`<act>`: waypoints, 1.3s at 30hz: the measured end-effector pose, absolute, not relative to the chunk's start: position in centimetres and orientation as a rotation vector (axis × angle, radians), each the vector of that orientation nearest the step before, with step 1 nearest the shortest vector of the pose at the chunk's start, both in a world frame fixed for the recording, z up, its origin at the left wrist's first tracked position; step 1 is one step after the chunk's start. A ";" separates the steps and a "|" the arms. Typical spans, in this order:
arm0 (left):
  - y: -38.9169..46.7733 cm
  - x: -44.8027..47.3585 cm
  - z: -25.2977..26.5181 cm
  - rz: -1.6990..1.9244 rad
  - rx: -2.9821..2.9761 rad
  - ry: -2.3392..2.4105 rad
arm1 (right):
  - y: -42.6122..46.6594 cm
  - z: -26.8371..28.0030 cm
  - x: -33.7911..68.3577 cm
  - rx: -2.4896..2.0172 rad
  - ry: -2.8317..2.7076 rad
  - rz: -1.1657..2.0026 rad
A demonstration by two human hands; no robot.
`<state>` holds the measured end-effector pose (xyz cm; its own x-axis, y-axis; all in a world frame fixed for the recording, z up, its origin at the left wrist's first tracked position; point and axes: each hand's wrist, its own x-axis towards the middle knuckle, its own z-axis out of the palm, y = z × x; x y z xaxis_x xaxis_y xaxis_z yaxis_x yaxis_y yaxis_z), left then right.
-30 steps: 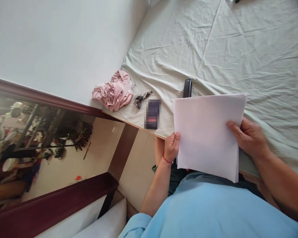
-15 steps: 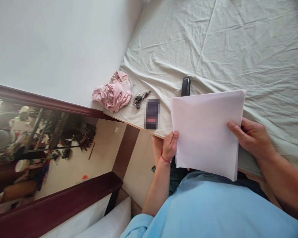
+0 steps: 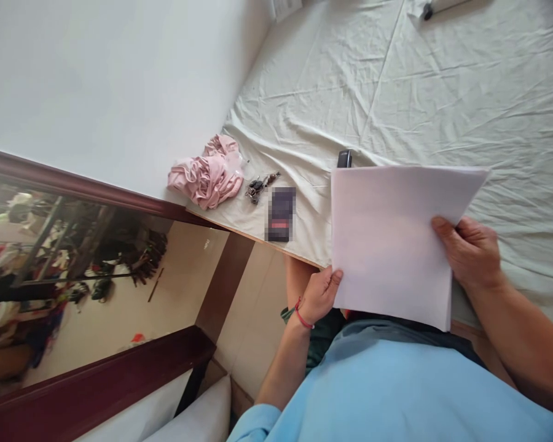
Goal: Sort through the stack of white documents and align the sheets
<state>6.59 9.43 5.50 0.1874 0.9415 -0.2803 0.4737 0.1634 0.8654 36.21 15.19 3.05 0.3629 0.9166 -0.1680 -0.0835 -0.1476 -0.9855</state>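
A stack of white paper sheets (image 3: 391,245) is held up in front of my lap, its far edge over the sheeted surface. My left hand (image 3: 319,294) grips its lower left edge, thumb on top. On the right side my right hand (image 3: 472,252) is closed on the other edge, its thumb pressing the top sheet and the fingers hidden beneath. The far right corner of the stack juts outward. A black stapler-like object (image 3: 345,159) lies just beyond the paper, which covers most of it.
On the pale bedsheet (image 3: 313,104) lie a pink cloth (image 3: 209,175), a bunch of keys (image 3: 257,189) and a dark blurred rectangular object (image 3: 281,215) near the edge. A mirror (image 3: 110,270) in a dark red frame stands at left. A white wall (image 3: 105,80) rises behind it.
The paper stack has shifted right, and its far right corner now stretches further out. It covers more of the black object. My left hand sits slightly lower and further right.
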 end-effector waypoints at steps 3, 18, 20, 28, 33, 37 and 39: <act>8.0 7.0 5.4 0.594 1.324 1.365 | 15.1 3.0 36.4 -1.476 -0.935 1.047; 3.2 6.1 3.1 0.453 0.941 1.146 | 15.1 3.0 37.0 -1.544 -1.035 0.993; 2.5 5.9 3.0 0.442 0.929 1.157 | 14.8 3.4 37.0 -1.561 -1.123 1.042; 0.9 6.4 2.5 0.446 0.806 1.234 | 14.4 4.3 37.1 -1.449 -1.112 1.281; 0.7 6.0 2.5 0.449 0.787 1.225 | 14.5 4.8 37.0 -1.503 -1.254 1.233; 0.7 5.9 2.3 0.446 0.777 1.200 | 14.7 4.9 36.8 -1.541 -1.249 1.201; 0.7 6.0 2.0 0.443 0.772 1.180 | 14.8 4.9 36.7 -1.520 -1.198 1.233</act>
<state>6.03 0.70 2.02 0.3399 0.6766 -0.6532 0.0802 0.6711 0.7370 36.71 14.79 4.85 0.0668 0.9773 -0.2008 0.1726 -0.2096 -0.9624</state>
